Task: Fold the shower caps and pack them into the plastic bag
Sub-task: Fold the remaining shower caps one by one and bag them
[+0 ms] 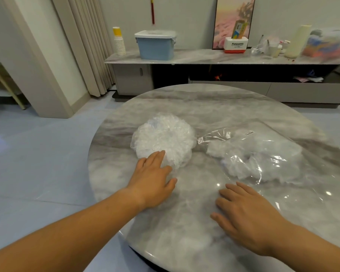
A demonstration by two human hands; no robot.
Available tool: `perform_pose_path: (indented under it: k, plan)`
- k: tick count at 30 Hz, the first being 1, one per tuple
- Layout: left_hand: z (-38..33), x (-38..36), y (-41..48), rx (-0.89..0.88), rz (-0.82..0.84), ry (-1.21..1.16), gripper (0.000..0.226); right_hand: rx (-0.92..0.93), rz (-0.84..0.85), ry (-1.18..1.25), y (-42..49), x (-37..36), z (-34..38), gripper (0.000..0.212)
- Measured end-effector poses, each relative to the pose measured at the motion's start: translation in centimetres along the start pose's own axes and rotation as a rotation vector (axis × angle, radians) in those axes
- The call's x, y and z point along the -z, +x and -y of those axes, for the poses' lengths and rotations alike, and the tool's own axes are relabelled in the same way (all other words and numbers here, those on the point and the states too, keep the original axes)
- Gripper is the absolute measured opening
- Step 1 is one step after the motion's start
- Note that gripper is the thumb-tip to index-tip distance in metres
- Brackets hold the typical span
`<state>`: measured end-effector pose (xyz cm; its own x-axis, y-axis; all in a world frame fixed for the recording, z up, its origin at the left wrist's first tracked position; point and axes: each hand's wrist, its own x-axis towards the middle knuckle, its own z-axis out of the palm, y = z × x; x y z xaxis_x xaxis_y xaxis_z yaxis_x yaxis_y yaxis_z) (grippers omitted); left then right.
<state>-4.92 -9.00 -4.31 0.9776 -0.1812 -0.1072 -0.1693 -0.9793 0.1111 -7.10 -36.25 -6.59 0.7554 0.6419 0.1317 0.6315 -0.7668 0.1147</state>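
Trainee: Hands are both lying flat, aren't they?

Coach: Yes. At five o'clock on the table [185, 242] the right hand [249, 216] is resting palm down with fingers spread, gripping nothing. At eight o'clock the left hand [155, 173] is lying outstretched, its straight fingers touching the near edge of the shower caps [163, 138] and pinching nothing.

Trainee: Where is everything sitting?

Coach: The shower caps are sitting in a fluffy heap at ten o'clock. The plastic bag [263, 154] is lying at two o'clock, just beside the heap, with some crumpled caps inside.

Trainee: How should I be handling this step?

Coach: I'm guessing you are about to take one cap. Be peeling off a single layer by its elastic rim and pressing the air out while folding. Keep the right hand steadying the bag.

Trainee: What is proving hard to see?

Coach: Clear film is blending into the glossy marble, so I cannot tell where the bag's mouth is lying or whether the right hand is touching it. Cap counts are unclear in both places, and the bag's label [249, 133] is too small to read.
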Motion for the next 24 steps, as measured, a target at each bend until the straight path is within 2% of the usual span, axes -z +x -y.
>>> perform_pose_path:
  k: [4, 8, 9, 11, 16, 19, 22, 24]
  plan:
    - [-0.3, -0.4, -0.1, -0.007, 0.05, 0.038, 0.055, -0.013, -0.001, 0.02, -0.6, 0.3, -0.3, 0.049]
    - [-0.6, -0.6, -0.6, -0.063, 0.028, 0.045, 0.056, -0.043, 0.104, 0.105, -0.7, 1.2, -0.2, 0.061]
    - [-0.8, -0.7, -1.0, -0.088, 0.041, 0.049, 0.063, -0.037, 0.129, 0.123, -0.8, 1.5, -0.2, 0.063]
    - [-1.4, -0.7, -2.2, -0.171, 0.051, 0.056, 0.077, -0.005, 0.062, 0.157, -0.9, 2.0, 0.0, 0.054]
    - [-4.0, -0.5, -6.5, -0.394, 0.152, -0.027, 0.057, 0.094, 0.02, 0.362, -2.7, 3.0, 0.2, 0.036]
    - [-3.9, -1.0, -8.0, -0.514, 0.188, -0.125, 0.051, 0.199, 0.001, 0.441, -3.5, 3.4, 0.4, 0.037]
    - [-2.8, -1.8, -8.3, -0.554, 0.091, -0.203, 0.045, 0.261, 0.133, 0.499, -4.1, 3.0, 1.1, 0.045]
    - [-1.7, -2.1, -8.0, -0.511, -0.01, -0.203, 0.045, 0.249, 0.22, 0.503, -4.2, 2.4, 1.4, 0.045]
